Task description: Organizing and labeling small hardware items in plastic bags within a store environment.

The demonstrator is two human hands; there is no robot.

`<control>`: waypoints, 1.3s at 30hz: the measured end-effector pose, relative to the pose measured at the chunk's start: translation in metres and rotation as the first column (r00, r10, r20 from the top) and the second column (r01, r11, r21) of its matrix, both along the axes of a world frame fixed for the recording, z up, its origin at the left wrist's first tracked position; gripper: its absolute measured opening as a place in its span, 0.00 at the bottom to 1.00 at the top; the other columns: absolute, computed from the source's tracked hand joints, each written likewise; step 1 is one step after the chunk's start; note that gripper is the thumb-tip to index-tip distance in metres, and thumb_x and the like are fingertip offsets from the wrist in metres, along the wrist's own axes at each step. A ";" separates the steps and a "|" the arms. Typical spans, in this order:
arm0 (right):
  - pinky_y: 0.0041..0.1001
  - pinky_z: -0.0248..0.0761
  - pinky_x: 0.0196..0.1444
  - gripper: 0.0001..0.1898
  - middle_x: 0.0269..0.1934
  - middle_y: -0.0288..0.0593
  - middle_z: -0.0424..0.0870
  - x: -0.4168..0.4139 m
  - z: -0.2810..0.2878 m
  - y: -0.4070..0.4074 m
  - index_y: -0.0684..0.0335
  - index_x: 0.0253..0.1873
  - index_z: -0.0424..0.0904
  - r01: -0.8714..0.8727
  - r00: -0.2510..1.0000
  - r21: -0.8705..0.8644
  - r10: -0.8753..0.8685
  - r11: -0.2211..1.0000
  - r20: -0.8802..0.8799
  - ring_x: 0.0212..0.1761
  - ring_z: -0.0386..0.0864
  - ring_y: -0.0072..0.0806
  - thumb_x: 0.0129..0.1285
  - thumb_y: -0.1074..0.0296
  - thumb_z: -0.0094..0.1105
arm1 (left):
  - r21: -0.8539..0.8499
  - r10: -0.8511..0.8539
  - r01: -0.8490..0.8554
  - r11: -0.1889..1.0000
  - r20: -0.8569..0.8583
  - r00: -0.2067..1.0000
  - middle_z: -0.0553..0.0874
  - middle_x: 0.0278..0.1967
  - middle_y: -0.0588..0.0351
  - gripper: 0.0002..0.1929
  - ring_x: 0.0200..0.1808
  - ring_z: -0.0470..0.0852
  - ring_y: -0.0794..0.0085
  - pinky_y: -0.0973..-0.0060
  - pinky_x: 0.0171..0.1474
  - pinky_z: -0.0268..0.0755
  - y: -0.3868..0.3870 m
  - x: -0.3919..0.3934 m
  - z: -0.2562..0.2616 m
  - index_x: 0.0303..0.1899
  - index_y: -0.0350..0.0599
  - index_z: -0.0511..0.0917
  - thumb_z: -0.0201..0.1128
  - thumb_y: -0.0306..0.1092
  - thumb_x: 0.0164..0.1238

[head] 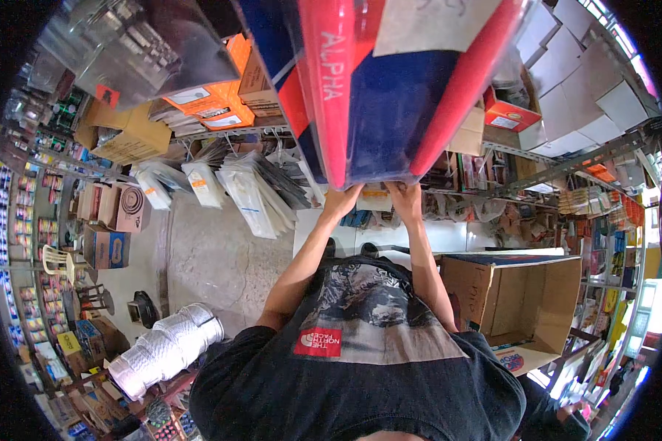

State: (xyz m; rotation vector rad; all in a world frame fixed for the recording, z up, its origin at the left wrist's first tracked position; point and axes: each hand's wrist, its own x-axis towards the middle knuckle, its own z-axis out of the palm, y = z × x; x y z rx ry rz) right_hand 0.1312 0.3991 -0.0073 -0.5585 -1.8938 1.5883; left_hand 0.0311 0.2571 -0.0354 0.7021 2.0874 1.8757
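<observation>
Before me a long red and navy package (394, 105) in clear plastic rises toward the top of the view. It bears printed writing, and a pale label with handwriting is on its face. My left hand (342, 203) grips its lower end at the left corner. At the right corner of the same end, my right hand (405, 199) grips it too. Fingers of both hands are partly hidden under the package. Its upper end runs out of view.
Shelving with orange boxes (220, 107) and hanging plastic packs (254, 193) stands ahead. An open cardboard box (521, 308) is at my right. White rope coils (168, 347) lie behind left. At lower right another person's hand (571, 410) shows. A plastic chair (60, 262) stands far left.
</observation>
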 end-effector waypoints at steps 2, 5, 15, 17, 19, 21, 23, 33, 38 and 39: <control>0.24 0.72 0.32 0.16 0.29 0.46 0.87 -0.002 -0.002 0.000 0.70 0.41 0.84 0.035 0.999 0.068 -0.037 0.997 0.039 0.29 0.81 0.22 0.64 0.59 0.68 | -0.021 0.006 -0.008 1.000 -0.066 0.998 0.85 0.35 0.60 0.17 0.36 0.79 0.79 0.77 0.39 0.72 -0.002 0.001 0.016 0.50 0.36 0.79 0.67 0.40 0.70; 0.25 0.71 0.31 0.16 0.26 0.44 0.85 -0.006 -0.008 0.003 0.71 0.37 0.83 0.069 0.987 0.157 -0.090 0.985 0.131 0.26 0.78 0.23 0.62 0.60 0.69 | 0.047 -0.032 0.032 0.998 -0.006 0.999 0.85 0.33 0.58 0.16 0.34 0.79 0.79 0.76 0.38 0.72 -0.004 0.006 0.031 0.48 0.36 0.79 0.66 0.39 0.70; 0.24 0.68 0.31 0.17 0.28 0.39 0.79 0.017 -0.014 -0.001 0.67 0.37 0.75 0.217 0.971 0.281 -0.237 0.935 0.038 0.28 0.73 0.21 0.57 0.63 0.75 | -0.124 0.042 -0.033 0.992 0.065 0.997 0.86 0.31 0.55 0.12 0.31 0.82 0.76 0.75 0.37 0.74 -0.023 0.021 0.034 0.45 0.35 0.80 0.65 0.35 0.70; 0.21 0.65 0.30 0.14 0.27 0.37 0.79 0.023 -0.009 -0.008 0.66 0.36 0.75 0.038 0.993 0.137 -0.053 0.990 0.106 0.27 0.72 0.16 0.62 0.63 0.71 | -0.071 0.105 -0.096 0.993 0.132 0.986 0.86 0.31 0.54 0.12 0.31 0.82 0.77 0.75 0.36 0.74 -0.035 0.027 0.028 0.44 0.35 0.80 0.65 0.36 0.70; 0.19 0.63 0.28 0.12 0.26 0.36 0.78 0.026 -0.006 -0.018 0.66 0.37 0.75 -0.139 0.968 -0.044 0.145 0.989 0.204 0.27 0.71 0.13 0.66 0.64 0.68 | -0.094 0.163 -0.155 0.984 0.092 0.982 0.86 0.31 0.54 0.12 0.31 0.82 0.77 0.76 0.36 0.74 -0.053 0.032 0.023 0.44 0.36 0.80 0.65 0.37 0.70; 0.19 0.64 0.29 0.11 0.26 0.36 0.78 0.025 -0.007 -0.033 0.67 0.37 0.75 -0.278 0.939 -0.116 0.295 0.953 0.176 0.26 0.71 0.13 0.67 0.66 0.66 | -0.211 0.187 -0.144 0.967 0.202 0.961 0.86 0.32 0.54 0.12 0.32 0.82 0.76 0.76 0.36 0.74 -0.075 0.034 0.018 0.44 0.37 0.80 0.65 0.38 0.70; 0.18 0.67 0.31 0.10 0.27 0.36 0.79 0.016 -0.011 -0.051 0.69 0.39 0.76 -0.387 0.896 -0.196 0.418 0.901 0.152 0.27 0.74 0.14 0.69 0.68 0.62 | -0.241 0.258 -0.210 0.947 0.187 0.948 0.86 0.32 0.54 0.13 0.32 0.82 0.76 0.76 0.36 0.74 -0.094 0.038 0.014 0.45 0.37 0.80 0.65 0.38 0.70; 0.23 0.73 0.36 0.10 0.29 0.39 0.82 -0.045 -0.013 -0.139 0.70 0.42 0.79 -0.613 0.759 -0.052 0.606 0.788 0.237 0.32 0.80 0.20 0.69 0.67 0.62 | -0.080 0.413 -0.406 0.910 0.241 0.878 0.88 0.36 0.50 0.16 0.36 0.85 0.73 0.75 0.40 0.75 -0.212 0.035 0.005 0.47 0.34 0.81 0.64 0.40 0.70; 0.23 0.75 0.37 0.12 0.30 0.41 0.84 -0.071 -0.006 -0.222 0.71 0.43 0.79 -0.631 0.715 -0.155 0.647 0.760 0.264 0.31 0.81 0.22 0.70 0.65 0.62 | -0.125 0.497 -0.482 0.867 0.278 0.822 0.88 0.39 0.49 0.16 0.41 0.86 0.71 0.74 0.42 0.76 -0.299 0.022 0.006 0.47 0.34 0.80 0.63 0.41 0.71; 0.23 0.75 0.37 0.12 0.31 0.41 0.84 -0.076 -0.006 -0.240 0.71 0.43 0.79 -0.650 0.697 -0.149 0.662 0.745 0.275 0.31 0.81 0.22 0.70 0.65 0.62 | -0.096 0.525 -0.520 0.848 0.278 0.805 0.88 0.39 0.48 0.17 0.41 0.85 0.69 0.73 0.44 0.76 -0.317 0.021 0.004 0.48 0.34 0.80 0.63 0.41 0.71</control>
